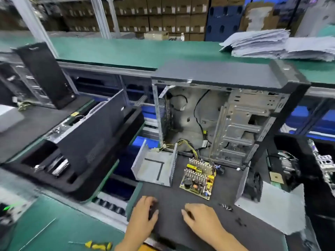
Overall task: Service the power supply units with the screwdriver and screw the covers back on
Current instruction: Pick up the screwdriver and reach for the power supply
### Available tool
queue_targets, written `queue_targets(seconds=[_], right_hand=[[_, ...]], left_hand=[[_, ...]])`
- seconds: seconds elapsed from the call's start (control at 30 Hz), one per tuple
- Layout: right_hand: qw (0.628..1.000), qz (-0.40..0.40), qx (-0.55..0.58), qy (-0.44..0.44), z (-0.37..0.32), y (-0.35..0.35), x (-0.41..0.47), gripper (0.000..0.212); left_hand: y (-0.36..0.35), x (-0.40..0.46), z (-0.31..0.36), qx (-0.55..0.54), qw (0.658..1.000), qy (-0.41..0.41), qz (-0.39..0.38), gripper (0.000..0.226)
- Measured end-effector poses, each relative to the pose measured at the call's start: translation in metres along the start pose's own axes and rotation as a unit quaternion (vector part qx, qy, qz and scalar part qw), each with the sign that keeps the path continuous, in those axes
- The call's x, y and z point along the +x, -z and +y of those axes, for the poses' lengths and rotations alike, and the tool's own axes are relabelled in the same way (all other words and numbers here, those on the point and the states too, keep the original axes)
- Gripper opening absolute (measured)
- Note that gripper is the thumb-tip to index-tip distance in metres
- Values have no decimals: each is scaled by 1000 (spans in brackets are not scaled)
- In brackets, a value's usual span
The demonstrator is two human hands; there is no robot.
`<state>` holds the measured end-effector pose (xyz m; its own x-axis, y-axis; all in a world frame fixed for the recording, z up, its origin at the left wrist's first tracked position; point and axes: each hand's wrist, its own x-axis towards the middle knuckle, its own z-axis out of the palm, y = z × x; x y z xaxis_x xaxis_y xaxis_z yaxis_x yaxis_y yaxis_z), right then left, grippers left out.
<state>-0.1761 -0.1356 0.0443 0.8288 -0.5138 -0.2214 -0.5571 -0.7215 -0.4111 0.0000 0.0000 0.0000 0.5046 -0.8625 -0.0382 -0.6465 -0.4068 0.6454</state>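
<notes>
On dark mat (172,201): left hand (143,217), right hand (201,219); circuit board (198,178) beyond

green benches (112,51), stacked cartons (163,13) behind

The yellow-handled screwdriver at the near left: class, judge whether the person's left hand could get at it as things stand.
Probably yes. The screwdriver lies in the open on the green mat, just to the left of the left hand, with nothing between them. That hand seems to hold a small dark object, too blurred to name, which might need setting down first.
</notes>
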Motion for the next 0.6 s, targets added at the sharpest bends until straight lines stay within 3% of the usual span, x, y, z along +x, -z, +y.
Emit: queue_targets(seconds=[0.3,0.47,0.6], right_hand=[[996,9,-15,87,-70,-14,39,33],[981,-107,-38,155,-152,-68,56,14],[965,-172,-104,170,-201,-118,73,31]], left_hand=[[37,-29,-21,-69,996,56,20,22],[74,-44,-65,-163,969,153,106,18],[92,-49,-92,-177,961,175,120,17]])
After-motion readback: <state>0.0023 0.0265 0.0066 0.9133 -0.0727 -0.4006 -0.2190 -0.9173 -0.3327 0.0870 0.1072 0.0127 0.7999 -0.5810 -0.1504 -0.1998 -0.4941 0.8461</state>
